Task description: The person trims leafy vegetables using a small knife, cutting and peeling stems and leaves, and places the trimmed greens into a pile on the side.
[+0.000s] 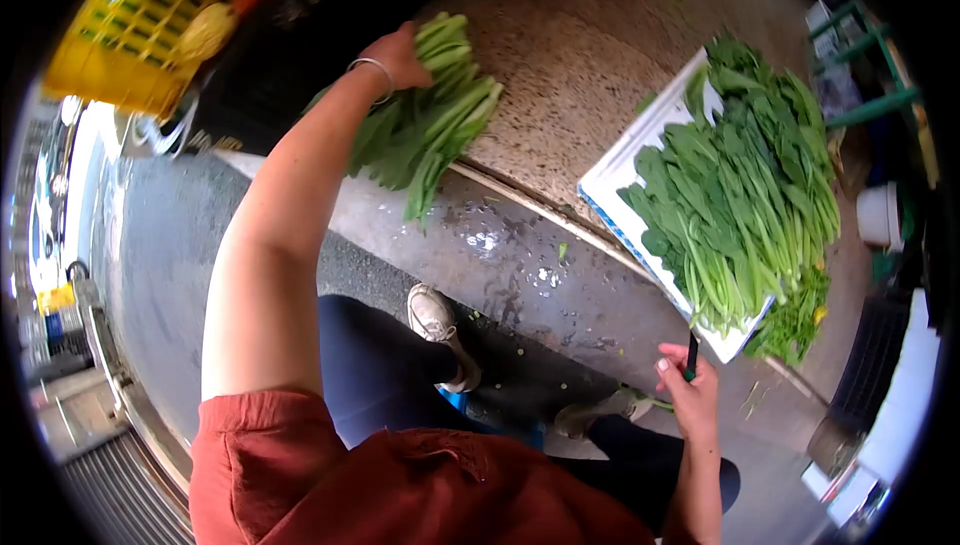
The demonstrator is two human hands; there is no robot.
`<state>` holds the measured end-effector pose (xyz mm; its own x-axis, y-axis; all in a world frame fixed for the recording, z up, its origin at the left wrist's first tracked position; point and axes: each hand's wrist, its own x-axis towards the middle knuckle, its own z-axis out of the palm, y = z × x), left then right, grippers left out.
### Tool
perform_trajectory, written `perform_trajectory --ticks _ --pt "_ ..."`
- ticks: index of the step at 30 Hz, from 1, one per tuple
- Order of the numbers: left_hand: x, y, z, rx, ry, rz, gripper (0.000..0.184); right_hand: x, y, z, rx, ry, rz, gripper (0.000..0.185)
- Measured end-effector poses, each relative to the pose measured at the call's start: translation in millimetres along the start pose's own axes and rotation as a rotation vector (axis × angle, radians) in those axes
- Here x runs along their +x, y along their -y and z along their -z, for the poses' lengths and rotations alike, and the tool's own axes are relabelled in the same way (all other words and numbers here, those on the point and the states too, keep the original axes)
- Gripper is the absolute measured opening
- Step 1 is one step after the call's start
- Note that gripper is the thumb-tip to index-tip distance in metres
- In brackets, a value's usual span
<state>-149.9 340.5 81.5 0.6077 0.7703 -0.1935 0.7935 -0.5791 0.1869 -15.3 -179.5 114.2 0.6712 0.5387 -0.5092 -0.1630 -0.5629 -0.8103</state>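
My left hand (402,57), with a bracelet at the wrist, reaches far forward and is closed on a bunch of leafy greens (455,95). Its fingers are partly hidden behind the stalks, and leaves hang over the edge of the speckled slab (545,135). Low on the right, my right hand (690,395) is closed around a small knife (691,357) with a green and black handle. Just beyond the knife, a big pile of leafy greens (735,185) lies on a white foam tray (615,185), stalks towards me.
A black box (300,45) and a yellow plastic basket (110,75) stand at upper left. More greens (795,325) lie beside the tray. A white tub (880,215) and green rack (870,75) are at right. The wet floor (480,245) holds scraps near my shoes.
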Motion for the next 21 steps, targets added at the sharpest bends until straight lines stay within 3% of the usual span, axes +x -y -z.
perform_trajectory --ticks 2,4,7,8,11,13,14,15,16,19,21 --pt "39.8 38.3 -55.4 -0.092 -0.110 -0.075 0.090 -4.9 -11.7 6.3 -0.115 0.037 -0.095 0.026" --pt "63.0 62.7 -103.3 -0.218 -0.049 -0.235 0.093 -5.1 -18.5 13.9 -0.180 0.015 -0.093 0.028" --pt "67.4 71.7 -114.1 -0.184 -0.103 -0.097 0.097 -6.5 -10.3 29.1 -0.154 -0.002 -0.125 0.029" --pt "60.2 53.1 -107.1 0.153 -0.187 0.108 0.099 -4.9 -12.9 36.5 -0.159 -0.049 -0.147 0.029" --pt "14.6 -36.1 -77.9 0.273 -0.322 0.212 0.087 0.0 -27.5 52.9 -0.137 -0.052 -0.103 0.028" --pt "17.3 -57.6 -71.8 -0.182 -0.394 -0.472 0.066 1.1 -31.9 55.9 0.074 -0.076 -0.093 0.025" --pt "-7.1 -106.0 -64.6 -0.388 -0.323 -0.533 0.047 -0.3 -33.4 56.9 0.090 -0.084 -0.089 0.025" --pt "-42.9 -161.3 -50.5 -0.454 -0.224 -0.569 0.040 -2.3 -33.9 57.8 0.175 -0.157 -0.103 0.024" --pt "-69.1 -205.4 -45.0 -0.364 -0.251 -0.728 0.031 -3.4 -34.0 58.7 0.263 -0.227 -0.115 0.024" --pt "-128.6 -315.8 -50.1 -0.413 -0.309 -1.224 0.019 -2.4 -34.1 64.0 0.545 -0.277 -0.133 0.024" --pt "-156.9 -372.0 -64.2 -0.358 -0.316 -1.340 0.019 2.2 -29.9 67.3 0.677 -0.317 -0.085 0.028"
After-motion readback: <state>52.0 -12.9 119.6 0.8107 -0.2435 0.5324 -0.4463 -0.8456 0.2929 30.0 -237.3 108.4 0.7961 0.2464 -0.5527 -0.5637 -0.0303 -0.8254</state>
